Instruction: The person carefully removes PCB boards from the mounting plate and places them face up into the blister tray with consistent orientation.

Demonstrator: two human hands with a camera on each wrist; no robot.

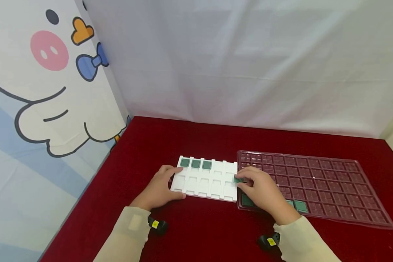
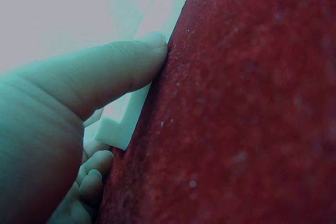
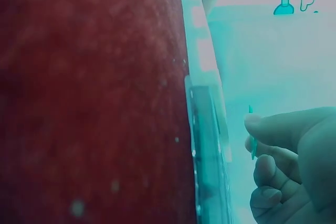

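A white compartment tray (image 1: 204, 180) lies on the red cloth, with green squares (image 1: 195, 163) in three of its back-row pockets. My left hand (image 1: 158, 187) holds its left end, index finger at the left side and thumb along the front edge. In the left wrist view that thumb (image 2: 121, 69) presses against the tray's rim. Over the right end of the white tray, my right hand (image 1: 257, 185) pinches a thin green square chip (image 1: 238, 179) between thumb and fingers. The right wrist view shows the chip (image 3: 254, 148) edge-on, above the trays.
A clear plastic tray (image 1: 317, 182) with many pockets adjoins the white tray on the right. Green squares (image 1: 301, 206) sit in its front row, partly hidden by my right hand. A white curtain (image 1: 249, 72) hangs behind the table, and a cartoon-printed cloth (image 1: 68, 109) at left.
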